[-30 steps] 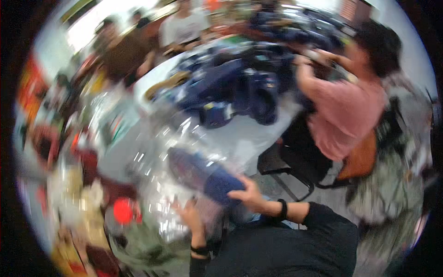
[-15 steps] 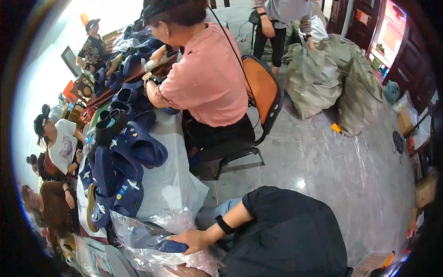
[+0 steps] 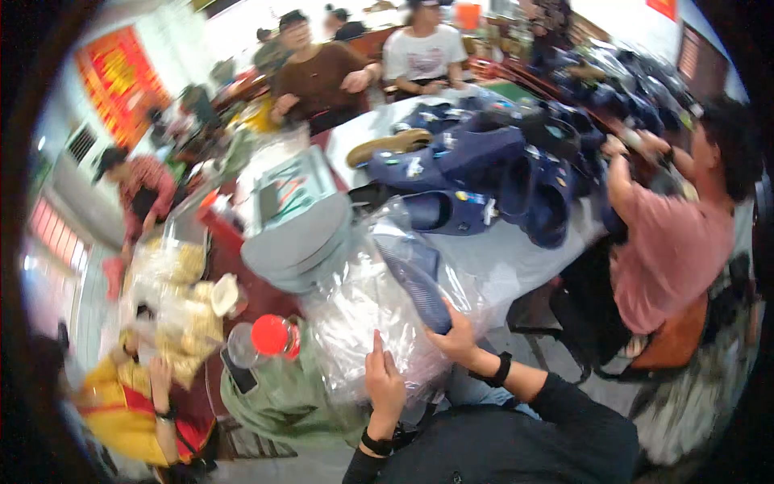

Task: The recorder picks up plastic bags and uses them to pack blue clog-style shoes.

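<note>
My right hand (image 3: 455, 335) is closed on one end of a navy blue clog (image 3: 427, 294) with a ribbed sole. The clog lies inside or under a clear plastic bag (image 3: 377, 242); the film's glare hides which. Beside it, my left hand (image 3: 385, 387) is over a stack of clear plastic bags (image 3: 347, 323), its index finger stretched out and nothing seen in it. Past the bag, a heap of navy clogs (image 3: 476, 161) with small charms covers the white-sheeted table (image 3: 492, 266). One clog there shows a tan sole (image 3: 387, 148).
Left of the bags stand a grey cap (image 3: 300, 242), a grey-green box (image 3: 286, 189) and a red-lidded jar (image 3: 276, 335). A green cloth bag (image 3: 282, 403) is close to my left arm. People sit around, one in a pink shirt (image 3: 669, 250) at right, one in yellow (image 3: 121, 411) at left.
My view has swung left, so the table and people across it now show. My right hand still holds the clog; my left hand has come fully into view over the bags.
</note>
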`<state>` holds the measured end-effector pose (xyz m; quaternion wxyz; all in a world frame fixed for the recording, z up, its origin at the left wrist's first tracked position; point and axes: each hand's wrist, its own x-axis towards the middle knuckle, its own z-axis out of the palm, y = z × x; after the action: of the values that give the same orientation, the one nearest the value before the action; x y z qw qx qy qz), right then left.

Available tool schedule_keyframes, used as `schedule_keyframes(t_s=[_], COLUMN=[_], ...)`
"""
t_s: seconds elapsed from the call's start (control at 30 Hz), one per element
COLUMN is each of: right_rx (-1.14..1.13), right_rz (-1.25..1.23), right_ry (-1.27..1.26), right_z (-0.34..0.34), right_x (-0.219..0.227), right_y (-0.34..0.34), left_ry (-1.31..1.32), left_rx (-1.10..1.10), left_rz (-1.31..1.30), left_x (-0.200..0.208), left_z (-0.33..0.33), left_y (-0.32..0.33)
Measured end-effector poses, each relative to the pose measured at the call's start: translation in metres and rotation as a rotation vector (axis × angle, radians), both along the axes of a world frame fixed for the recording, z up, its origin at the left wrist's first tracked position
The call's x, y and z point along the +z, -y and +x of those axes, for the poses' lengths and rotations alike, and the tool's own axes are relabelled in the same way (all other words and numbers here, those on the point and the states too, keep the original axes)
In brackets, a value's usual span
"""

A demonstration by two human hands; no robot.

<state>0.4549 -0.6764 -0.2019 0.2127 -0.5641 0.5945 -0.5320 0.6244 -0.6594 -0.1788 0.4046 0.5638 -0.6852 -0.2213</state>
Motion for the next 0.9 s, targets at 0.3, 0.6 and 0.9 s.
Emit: schedule_keyframes(t_s=[0.3, 0.6, 0.9], right_rx=[-0.085, 0.089, 0.043], right_rz=[-0.148, -0.037, 0.204], right_ry=[-0.053, -0.003, -0.039], right_z=[-0.004, -0.016, -0.001], right_x=[-0.017, -0.030, -0.081], right_y=[-0.002, 0.035, 0.034], left_ry=[-0.003, 0.074, 0.469], left_rx=[-0.036, -0.065, -0.140], left_rz=[-0.055, -0.022, -0.016], left_x=[-0.010, -0.020, -0.094], left_z=[-0.005, -0.011, 0.006], left_y=[-0.006, 0.001, 0.031])
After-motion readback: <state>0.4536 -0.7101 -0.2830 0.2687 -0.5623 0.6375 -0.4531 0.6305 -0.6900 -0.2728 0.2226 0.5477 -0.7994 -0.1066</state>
